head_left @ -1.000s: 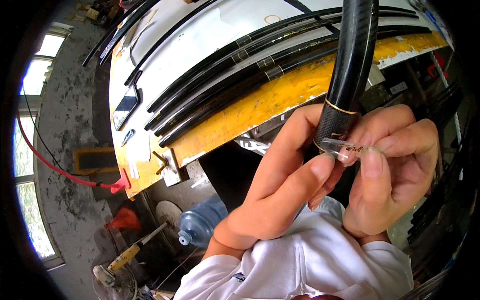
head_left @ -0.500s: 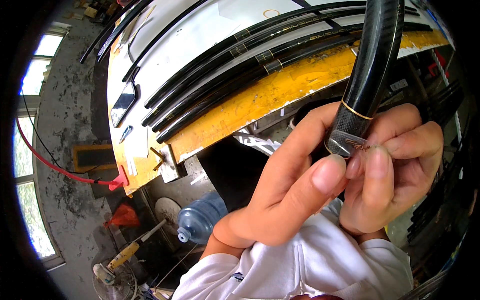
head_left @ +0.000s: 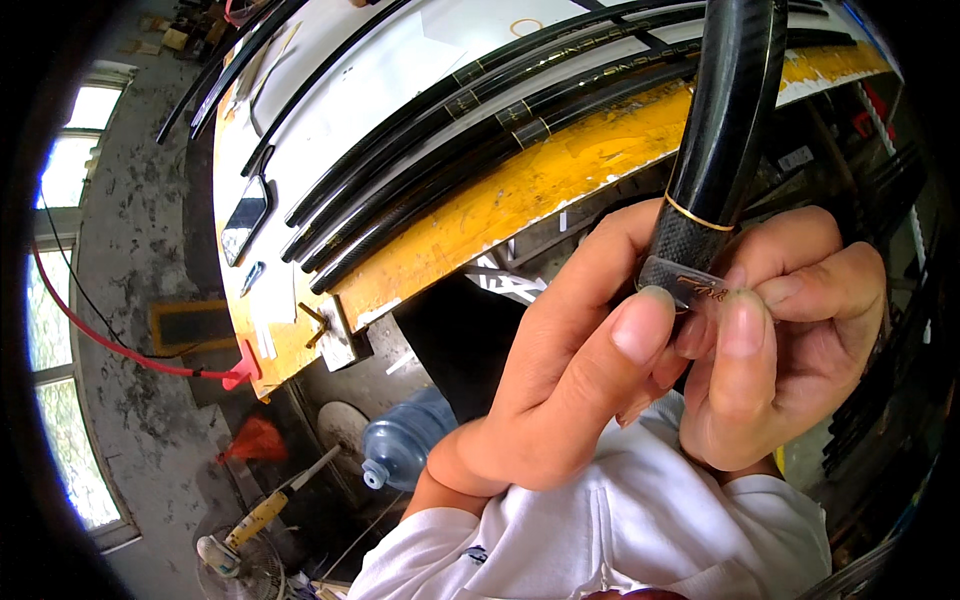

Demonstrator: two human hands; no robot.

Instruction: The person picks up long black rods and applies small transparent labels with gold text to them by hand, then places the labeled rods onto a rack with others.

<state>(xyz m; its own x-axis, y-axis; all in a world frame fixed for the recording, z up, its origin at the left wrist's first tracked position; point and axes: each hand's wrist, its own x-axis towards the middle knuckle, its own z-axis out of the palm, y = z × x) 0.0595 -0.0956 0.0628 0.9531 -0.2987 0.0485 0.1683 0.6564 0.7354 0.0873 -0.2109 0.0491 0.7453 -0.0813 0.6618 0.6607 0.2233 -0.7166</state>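
A glossy black carbon rod (head_left: 722, 110) with a thin gold ring comes down from the top right, its butt end between my hands. My left hand (head_left: 560, 370) is closed around that end, thumb along the near side. A small clear film decal (head_left: 690, 281) with gold lettering lies against the rod just below the ring. Its right edge is pinched between the thumb and fingers of my right hand (head_left: 790, 350). Part of the rod's end is hidden behind my fingers.
Several similar black rods (head_left: 400, 185) lie across the yellow-edged table (head_left: 590, 165). A phone (head_left: 246, 222) and a metal block (head_left: 338, 325) are near its left edge. Below stand a blue water bottle (head_left: 408, 440) and a fan (head_left: 240, 565). A red hose (head_left: 110, 335) runs at left.
The rod's end and the decal have shifted slightly left in view, with both hands still gripping. The table and rods have moved a little as the view turned.
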